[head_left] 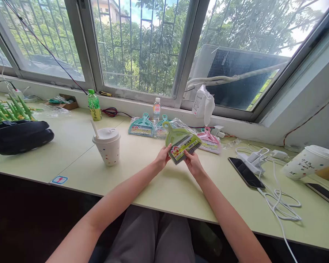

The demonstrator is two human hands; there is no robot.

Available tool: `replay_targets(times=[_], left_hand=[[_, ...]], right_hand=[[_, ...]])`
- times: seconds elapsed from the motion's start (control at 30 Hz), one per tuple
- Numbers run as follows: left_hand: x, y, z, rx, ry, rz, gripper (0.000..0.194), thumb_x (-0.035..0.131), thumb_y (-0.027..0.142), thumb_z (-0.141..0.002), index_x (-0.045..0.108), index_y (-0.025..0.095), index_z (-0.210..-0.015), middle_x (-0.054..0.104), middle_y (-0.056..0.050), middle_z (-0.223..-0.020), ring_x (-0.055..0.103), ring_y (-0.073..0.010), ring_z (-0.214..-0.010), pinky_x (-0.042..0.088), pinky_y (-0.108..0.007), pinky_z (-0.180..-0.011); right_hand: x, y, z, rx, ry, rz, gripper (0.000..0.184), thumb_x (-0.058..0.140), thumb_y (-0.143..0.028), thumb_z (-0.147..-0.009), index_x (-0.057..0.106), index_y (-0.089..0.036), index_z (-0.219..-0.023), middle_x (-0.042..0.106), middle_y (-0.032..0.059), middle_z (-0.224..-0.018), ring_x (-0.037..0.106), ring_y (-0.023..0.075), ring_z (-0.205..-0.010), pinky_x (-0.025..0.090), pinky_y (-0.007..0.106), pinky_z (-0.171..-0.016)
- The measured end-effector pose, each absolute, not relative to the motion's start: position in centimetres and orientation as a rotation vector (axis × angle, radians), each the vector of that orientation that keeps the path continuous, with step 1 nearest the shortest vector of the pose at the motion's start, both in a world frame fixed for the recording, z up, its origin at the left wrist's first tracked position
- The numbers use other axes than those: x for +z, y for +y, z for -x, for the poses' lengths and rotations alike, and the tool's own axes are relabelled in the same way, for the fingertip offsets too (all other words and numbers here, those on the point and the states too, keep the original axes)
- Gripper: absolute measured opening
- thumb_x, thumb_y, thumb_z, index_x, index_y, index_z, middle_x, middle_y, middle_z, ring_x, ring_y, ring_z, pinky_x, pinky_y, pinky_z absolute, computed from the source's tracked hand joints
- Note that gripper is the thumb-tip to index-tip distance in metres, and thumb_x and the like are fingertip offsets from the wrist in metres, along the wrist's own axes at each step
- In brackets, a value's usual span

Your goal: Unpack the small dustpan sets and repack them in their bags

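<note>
Both my hands grip a green hand brush [181, 144] sealed in clear plastic, with a printed label and dark bristles. My left hand [163, 157] pinches its lower left edge, and my right hand [194, 163] holds its lower right edge. Just beyond it lie a pink hand brush [208, 141] and, to the left, two teal hand brushes [141, 126] [162, 127], all wrapped in plastic. The pink one is close behind my right hand, not touching it.
A dotted paper cup [107, 147] with a straw stands left of my hands on the pale green desk [71, 160]. To the right lie a phone [246, 172], white cables [279, 201] and another cup [309, 161]. Bottles [94, 105] [157, 109] stand by the window.
</note>
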State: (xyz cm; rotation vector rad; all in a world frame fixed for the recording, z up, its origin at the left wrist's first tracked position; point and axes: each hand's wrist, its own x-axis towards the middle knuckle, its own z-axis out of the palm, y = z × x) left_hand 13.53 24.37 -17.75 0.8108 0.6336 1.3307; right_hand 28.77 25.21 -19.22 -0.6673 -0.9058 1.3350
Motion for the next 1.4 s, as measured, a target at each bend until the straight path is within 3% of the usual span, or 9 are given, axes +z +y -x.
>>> replay_targets(times=[0.27,0.5,0.7,0.87,0.97,1.13,1.4], left_hand=[[-18.2,23.7,-14.9,1.191,0.6,-0.927,0.043,0.074,0.036,-0.077,0.059,0.022,-0.114,0.064,-0.007,-0.121,0.06,-0.0227,-0.111,0.05,-0.037,-0.093],[-18.3,24.4,-13.9,1.171,0.756,-0.945,0.034,0.07,0.027,-0.073,0.06,0.019,-0.105,0.068,-0.008,-0.108,0.063,-0.0226,-0.101,0.054,-0.038,-0.085],[-18.6,24.3,-13.5,1.044,0.699,-1.12,0.048,0.07,0.039,-0.078,0.057,0.021,-0.12,0.062,-0.01,-0.124,0.062,-0.0243,-0.104,0.054,-0.042,-0.086],[-18.8,23.0,-14.6,0.898,0.48,-1.128,0.056,0.06,0.054,-0.086,0.049,0.027,-0.134,0.05,-0.01,-0.141,0.051,-0.0278,-0.126,0.048,-0.045,-0.096],[-18.3,23.3,-14.0,0.759,0.372,-1.177,0.053,0.057,0.054,-0.088,0.049,0.032,-0.135,0.043,-0.008,-0.148,0.044,-0.0287,-0.134,0.046,-0.046,-0.098],[-17.6,25.0,-11.7,0.88,0.48,-1.25,0.051,0.067,0.05,-0.081,0.056,0.026,-0.125,0.049,-0.01,-0.143,0.05,-0.0289,-0.126,0.046,-0.046,-0.099],[-18.9,23.4,-14.3,0.749,0.416,-1.145,0.055,0.066,0.05,-0.082,0.049,0.037,-0.132,0.034,-0.003,-0.153,0.037,-0.0258,-0.138,0.042,-0.043,-0.102]], right_hand=[[-18.5,24.6,-28.9,1.256,-0.872,0.637,0.027,0.079,-0.024,-0.065,0.068,-0.019,-0.089,0.073,0.0044,-0.1,0.067,0.0216,-0.102,0.054,0.036,-0.096],[-18.6,24.9,-29.4,1.343,-0.92,0.702,0.025,0.076,-0.019,-0.067,0.067,-0.018,-0.09,0.073,0.0042,-0.097,0.068,0.021,-0.098,0.056,0.035,-0.093],[-18.8,24.9,-29.5,1.31,-0.837,0.727,0.023,0.074,-0.014,-0.068,0.066,-0.018,-0.088,0.073,0.0024,-0.095,0.069,0.0174,-0.091,0.058,0.031,-0.087],[-18.5,24.6,-29.4,1.212,-0.892,0.661,0.028,0.078,-0.022,-0.068,0.064,-0.019,-0.092,0.072,0.0031,-0.098,0.069,0.0201,-0.093,0.057,0.037,-0.088],[-18.2,24.6,-29.5,1.153,-0.901,0.633,0.029,0.079,-0.023,-0.067,0.064,-0.02,-0.091,0.072,0.004,-0.1,0.067,0.0214,-0.099,0.055,0.038,-0.093],[-18.9,25.1,-29.6,1.131,-0.849,0.662,0.031,0.079,-0.021,-0.067,0.064,-0.02,-0.093,0.071,0.0034,-0.104,0.066,0.0195,-0.101,0.055,0.035,-0.094],[-18.9,25.1,-29.9,1.132,-0.844,0.626,0.033,0.08,-0.021,-0.066,0.065,-0.021,-0.095,0.071,0.0025,-0.106,0.066,0.0202,-0.102,0.055,0.038,-0.094]])
